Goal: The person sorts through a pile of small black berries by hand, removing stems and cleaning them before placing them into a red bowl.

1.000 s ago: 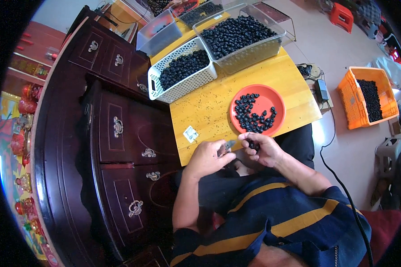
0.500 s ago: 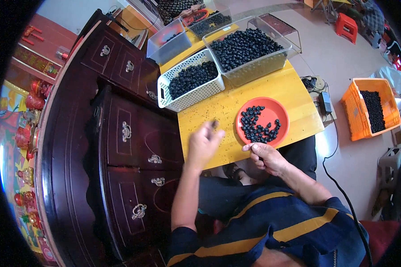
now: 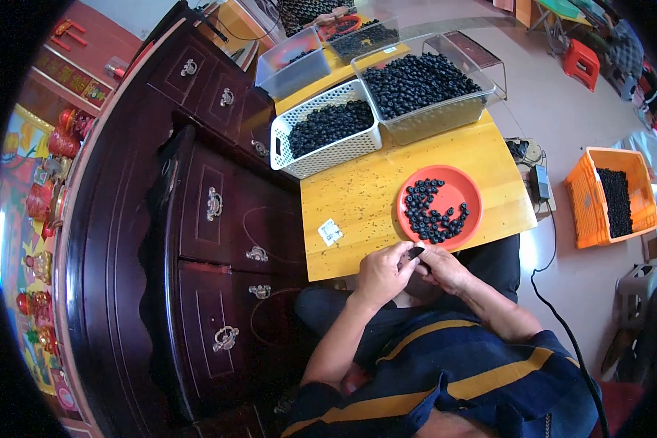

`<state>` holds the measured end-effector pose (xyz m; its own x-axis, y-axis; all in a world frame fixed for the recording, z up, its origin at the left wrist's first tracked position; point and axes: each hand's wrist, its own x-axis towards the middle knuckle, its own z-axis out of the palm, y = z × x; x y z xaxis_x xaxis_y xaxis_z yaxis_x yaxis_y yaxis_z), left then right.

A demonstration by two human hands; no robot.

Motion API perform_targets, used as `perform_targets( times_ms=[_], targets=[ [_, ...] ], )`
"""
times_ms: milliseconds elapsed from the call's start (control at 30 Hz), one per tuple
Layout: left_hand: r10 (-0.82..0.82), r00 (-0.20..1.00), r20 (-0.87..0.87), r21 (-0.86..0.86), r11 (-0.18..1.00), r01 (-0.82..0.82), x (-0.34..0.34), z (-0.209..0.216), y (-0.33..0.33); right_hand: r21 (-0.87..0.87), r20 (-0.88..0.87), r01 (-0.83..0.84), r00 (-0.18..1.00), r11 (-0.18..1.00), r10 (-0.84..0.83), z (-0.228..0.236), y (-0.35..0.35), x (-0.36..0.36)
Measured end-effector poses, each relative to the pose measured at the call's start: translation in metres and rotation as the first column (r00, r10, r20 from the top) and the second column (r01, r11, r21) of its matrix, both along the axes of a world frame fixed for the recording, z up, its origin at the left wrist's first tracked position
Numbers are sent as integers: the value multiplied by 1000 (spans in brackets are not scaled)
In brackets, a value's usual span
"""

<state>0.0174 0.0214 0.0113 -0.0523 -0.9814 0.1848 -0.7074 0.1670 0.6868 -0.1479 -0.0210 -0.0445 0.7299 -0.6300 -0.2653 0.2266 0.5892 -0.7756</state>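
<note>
My left hand (image 3: 384,276) and my right hand (image 3: 445,268) meet just below the near rim of a round red plastic dish (image 3: 456,191). A small dark flat piece (image 3: 416,252) sticks up between the thumbs. It looks gripped by my left hand; its exact kind cannot be made out. My right hand's fingers are curled together, and whatever they pinch is hidden. Inside the dish lie several small black ring-shaped parts (image 3: 436,235) with holes in their middles, gathered mostly along the left and near sides.
On the yellow table (image 3: 358,204) stand a white perforated basket (image 3: 343,155) and a clear bin (image 3: 431,120), both full of black parts. A small white packet (image 3: 330,232) lies among crumbs. Dark wooden drawers (image 3: 219,204) border the left; an orange crate (image 3: 580,212) sits right.
My left hand has come from over the table's left part to my right hand, bringing the dark piece. The white packet now shows where that hand was. The whole view has shifted slightly.
</note>
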Motion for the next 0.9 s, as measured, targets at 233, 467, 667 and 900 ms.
perform_targets(
  times_ms=[233,467,667,900],
  targets=[
    [-66,998,18,52,997,65,0,12,0,102,-13,30,999,994,-29,-3,-5,-8],
    [-36,931,-363,160,982,100,7,-2,2,312,200,-82,980,946,19,3,-8,-14],
    [0,773,-635,176,974,145,15,-19,-3,355,322,-138,947,925,17,-1,-12,-11],
    [37,944,-329,116,993,2,15,-11,-2,391,332,-129,943,911,-9,-4,-12,-12]
  ],
)
